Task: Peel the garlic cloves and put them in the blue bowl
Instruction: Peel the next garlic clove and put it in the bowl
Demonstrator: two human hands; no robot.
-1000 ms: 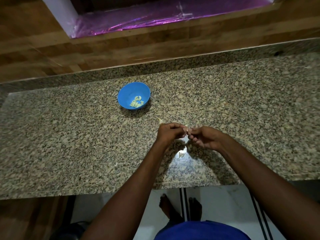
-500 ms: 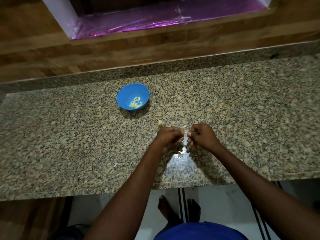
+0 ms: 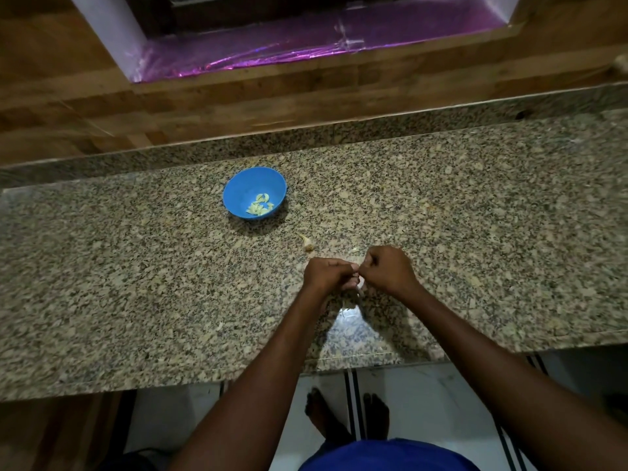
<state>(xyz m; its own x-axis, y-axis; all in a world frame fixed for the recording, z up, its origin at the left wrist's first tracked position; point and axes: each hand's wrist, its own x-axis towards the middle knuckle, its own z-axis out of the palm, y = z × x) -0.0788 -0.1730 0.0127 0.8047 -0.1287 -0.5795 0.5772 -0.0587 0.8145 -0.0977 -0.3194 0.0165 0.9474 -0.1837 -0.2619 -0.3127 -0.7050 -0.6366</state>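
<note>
Granite counter [image 3: 136, 283] fills mid-frame, where our left hand [image 3: 326, 275] and right hand [image 3: 387, 271] both pinch one garlic clove [image 3: 361, 283] with curled fingers, so we should strip skin gently before reaching up-left to the blue bowl [image 3: 238, 195].

Dim overall, light from above. Glare patch on counter [image 3: 350, 321] lower centre, w/ shadows below hands [image 3: 360, 275]. Wide-angle bending at edges; right side slightly blurred.

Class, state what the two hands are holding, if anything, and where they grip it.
Both hands, left hand and right hand, pinch a small garlic clove between their fingertips; the exact grip points are hidden.
</note>
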